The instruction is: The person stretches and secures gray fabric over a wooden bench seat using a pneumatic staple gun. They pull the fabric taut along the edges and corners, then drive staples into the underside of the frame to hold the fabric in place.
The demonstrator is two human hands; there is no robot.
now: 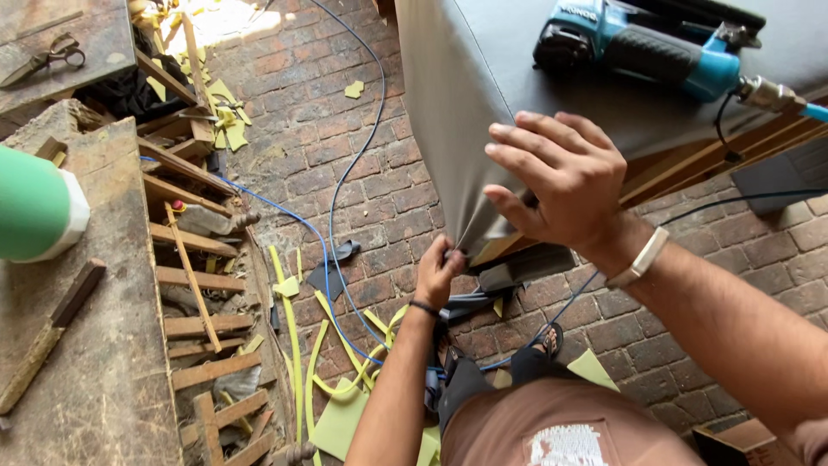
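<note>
A grey fabric sheet [448,129] is draped over a wooden frame [690,160] at the upper right. My left hand [438,272] pinches the lower corner of the fabric and pulls it down. My right hand [565,177] lies flat, fingers spread, pressing the fabric against the frame's corner. A blue pneumatic stapler [642,43] rests on top of the fabric-covered piece, with a hose fitting [768,93] at its right end.
A blue air hose [332,224] snakes across the brick floor [345,121]. Yellow-green foam strips [297,345] and scraps litter the floor. On the left stands a worn workbench [112,380] with a green bottle [34,203], scissors [43,59] and wooden slats [194,285].
</note>
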